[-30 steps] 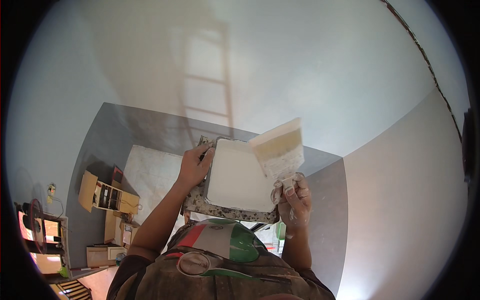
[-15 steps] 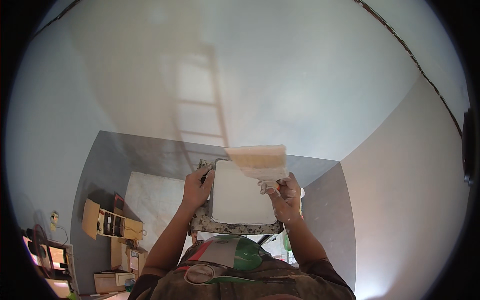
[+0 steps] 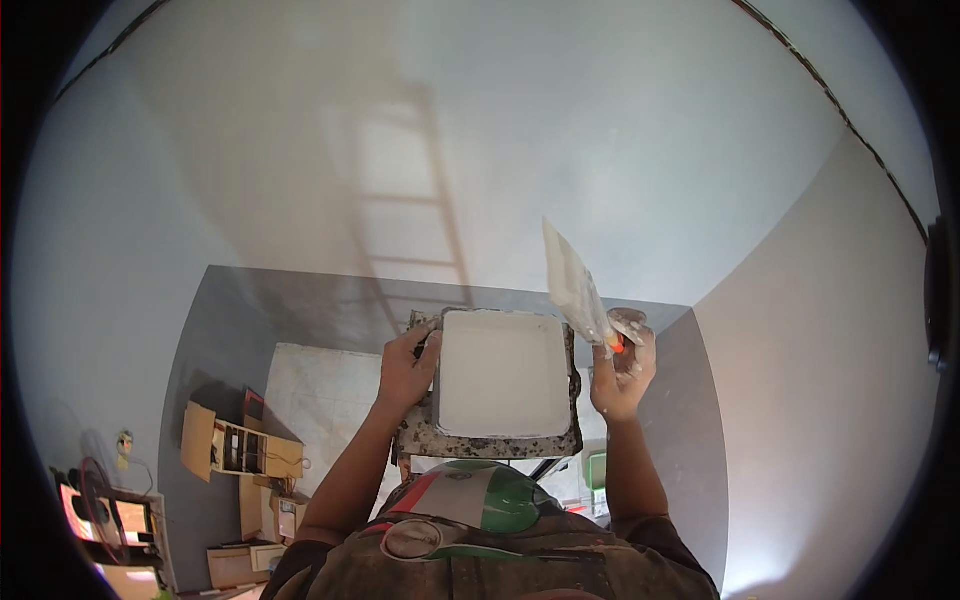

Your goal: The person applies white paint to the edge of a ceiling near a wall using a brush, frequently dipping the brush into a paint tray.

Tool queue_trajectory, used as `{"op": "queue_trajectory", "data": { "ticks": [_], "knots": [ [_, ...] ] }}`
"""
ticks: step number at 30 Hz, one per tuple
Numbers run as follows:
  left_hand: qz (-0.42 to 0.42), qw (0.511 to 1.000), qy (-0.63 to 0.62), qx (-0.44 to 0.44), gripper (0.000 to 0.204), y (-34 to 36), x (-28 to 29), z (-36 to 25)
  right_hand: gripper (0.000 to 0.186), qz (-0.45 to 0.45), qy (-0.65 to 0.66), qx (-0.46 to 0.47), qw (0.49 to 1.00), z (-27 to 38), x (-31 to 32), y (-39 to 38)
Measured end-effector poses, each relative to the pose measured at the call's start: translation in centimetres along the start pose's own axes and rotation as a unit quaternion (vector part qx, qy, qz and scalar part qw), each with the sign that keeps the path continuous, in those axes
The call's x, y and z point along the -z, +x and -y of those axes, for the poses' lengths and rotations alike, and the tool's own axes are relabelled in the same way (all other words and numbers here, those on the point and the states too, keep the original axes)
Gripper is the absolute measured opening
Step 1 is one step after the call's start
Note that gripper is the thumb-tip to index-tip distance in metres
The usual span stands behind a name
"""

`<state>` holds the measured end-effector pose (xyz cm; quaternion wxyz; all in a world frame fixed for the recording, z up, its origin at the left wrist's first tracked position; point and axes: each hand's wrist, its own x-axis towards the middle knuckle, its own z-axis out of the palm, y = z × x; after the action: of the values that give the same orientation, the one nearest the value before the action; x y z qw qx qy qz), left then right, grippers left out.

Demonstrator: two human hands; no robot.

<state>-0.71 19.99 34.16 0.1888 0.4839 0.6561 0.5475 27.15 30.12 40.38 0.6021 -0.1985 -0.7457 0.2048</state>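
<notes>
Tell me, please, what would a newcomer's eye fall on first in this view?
Most likely the square container of smooth off-white material, just below the centre, with the left hand at its left edge. Next comes the broad, flat tool, held in the white-smeared right hand to the right of the container. Above and to the left, a ladder-shaped shadow falls on the pale wall.

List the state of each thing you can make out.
Tray: holding smooth pale material
Wide flat tool: raised, tilted, pale-smeared
Right hand: grip closed on the tool, smeared white
Left hand: curled at the tray's left edge
Speckled board: dark-spotted, beneath the tray
Wooden cabinet: open
</notes>
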Motion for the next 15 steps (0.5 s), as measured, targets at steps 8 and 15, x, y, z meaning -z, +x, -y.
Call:
{"op": "queue_trajectory", "data": {
  "ticks": [8, 15],
  "knots": [
    [-0.005, 1.0, 0.002, 0.0, 0.031, -0.2, -0.3, 0.6, 0.03, 0.013, -0.003, -0.037, 0.999, 1.6, 1.4, 0.7],
    [-0.019, 1.0, 0.005, -0.018, 0.032, -0.1, -0.5, 1.2, 0.029, 0.0, 0.175, -0.149, 0.973, 2.0, 1.7, 0.3]
  ]
}}
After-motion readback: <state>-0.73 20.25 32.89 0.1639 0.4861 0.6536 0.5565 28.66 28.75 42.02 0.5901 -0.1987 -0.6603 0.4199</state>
